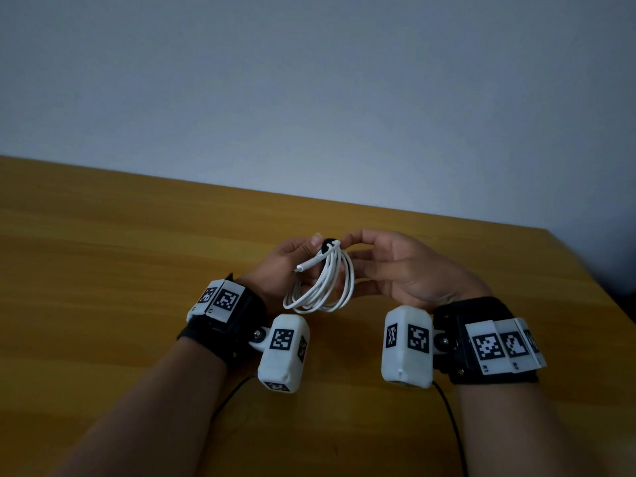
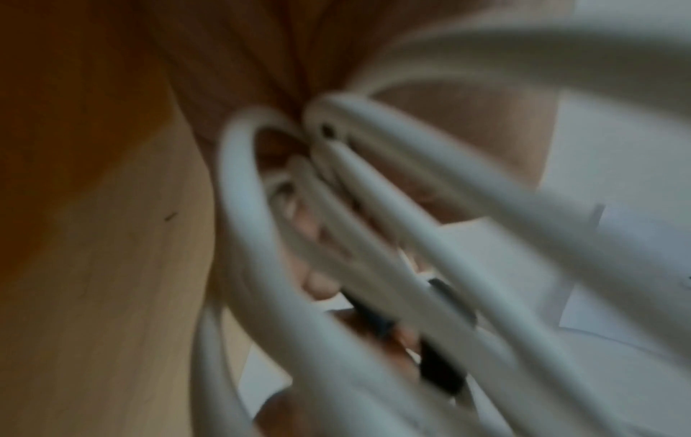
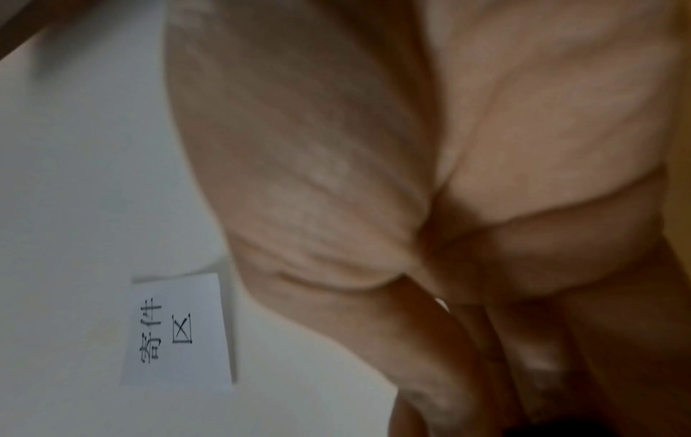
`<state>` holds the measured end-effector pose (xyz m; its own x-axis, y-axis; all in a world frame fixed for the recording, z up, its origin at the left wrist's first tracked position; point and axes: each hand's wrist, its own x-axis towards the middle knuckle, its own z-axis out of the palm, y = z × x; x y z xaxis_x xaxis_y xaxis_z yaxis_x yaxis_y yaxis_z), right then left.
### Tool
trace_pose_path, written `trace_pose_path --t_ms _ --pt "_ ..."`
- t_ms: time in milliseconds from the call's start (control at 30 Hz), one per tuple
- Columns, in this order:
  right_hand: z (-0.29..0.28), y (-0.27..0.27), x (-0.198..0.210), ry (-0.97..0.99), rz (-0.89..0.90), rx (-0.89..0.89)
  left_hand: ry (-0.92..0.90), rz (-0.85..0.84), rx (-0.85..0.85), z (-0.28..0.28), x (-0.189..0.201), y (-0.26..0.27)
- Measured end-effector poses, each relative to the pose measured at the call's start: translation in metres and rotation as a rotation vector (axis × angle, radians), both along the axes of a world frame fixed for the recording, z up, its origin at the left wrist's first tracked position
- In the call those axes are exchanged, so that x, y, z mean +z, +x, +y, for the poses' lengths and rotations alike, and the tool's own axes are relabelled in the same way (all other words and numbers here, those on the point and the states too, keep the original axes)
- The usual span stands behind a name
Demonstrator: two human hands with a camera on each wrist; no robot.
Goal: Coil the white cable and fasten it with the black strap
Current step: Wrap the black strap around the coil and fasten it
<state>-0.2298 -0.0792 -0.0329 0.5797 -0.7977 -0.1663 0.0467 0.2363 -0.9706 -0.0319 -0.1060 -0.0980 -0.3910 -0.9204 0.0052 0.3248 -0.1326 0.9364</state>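
The white cable (image 1: 325, 287) hangs in several loops above the wooden table (image 1: 137, 253), held up between both hands. A black strap (image 1: 328, 245) sits round the top of the coil. One white plug end (image 1: 303, 266) sticks out to the left. My left hand (image 1: 304, 254) holds the coil from the left, thumb up beside the strap. My right hand (image 1: 351, 249) pinches the top of the coil right beside the strap. In the left wrist view the loops (image 2: 374, 236) fill the blurred picture, with the strap (image 2: 437, 369) behind them. The right wrist view shows mostly palm (image 3: 374, 177).
The table's back edge (image 1: 309, 201) meets a plain grey wall, and its right corner (image 1: 550, 232) lies near my right hand. Thin black leads (image 1: 451, 418) trail from the wrist cameras toward me. A paper note (image 3: 179, 331) hangs on the wall.
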Motion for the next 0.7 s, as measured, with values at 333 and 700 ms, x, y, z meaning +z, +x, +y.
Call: trace_pose_path --t_ms 333,700 --pt "-0.0084 0.0021 -0.0027 -0.103 0.179 -0.376 0.014 0.000 -0.021 0.0012 0.0033 -0.0058" --pt "-0.0050 0.0063 0.0037 -0.250 0.455 -0.585 -0.091 -0.181 -0.139 0.0020 0.0044 -0.0044"
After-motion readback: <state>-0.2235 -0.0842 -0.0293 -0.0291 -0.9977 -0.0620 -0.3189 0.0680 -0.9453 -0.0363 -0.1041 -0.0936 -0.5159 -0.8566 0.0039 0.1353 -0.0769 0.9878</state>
